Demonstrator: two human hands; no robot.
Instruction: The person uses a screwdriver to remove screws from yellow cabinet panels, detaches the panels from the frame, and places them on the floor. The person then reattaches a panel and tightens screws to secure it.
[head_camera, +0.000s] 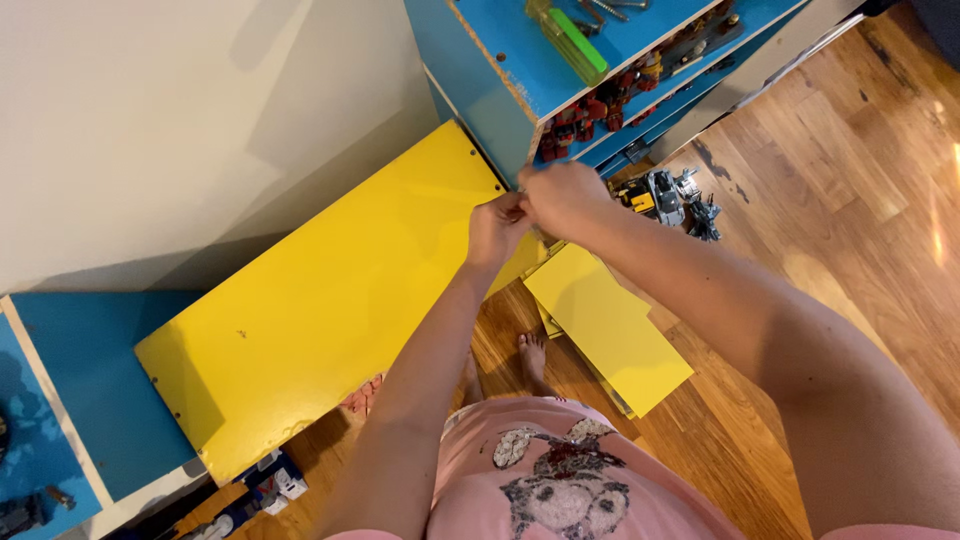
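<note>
While raised before the corner of the blue shelf unit (480, 70), met fingertip to fingertip: left hand (495, 228) and right hand (562, 198), both pinched on something too small to tell. Leaned below, against the unit: large yellow board (320, 300); on the floor, stacked yellow panels (610, 325).

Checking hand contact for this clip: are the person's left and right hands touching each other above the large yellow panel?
Touching. The head view shows the left hand and right hand pressed together at the fingertips, no gap between them, by the blue shelf unit's corner.
</note>
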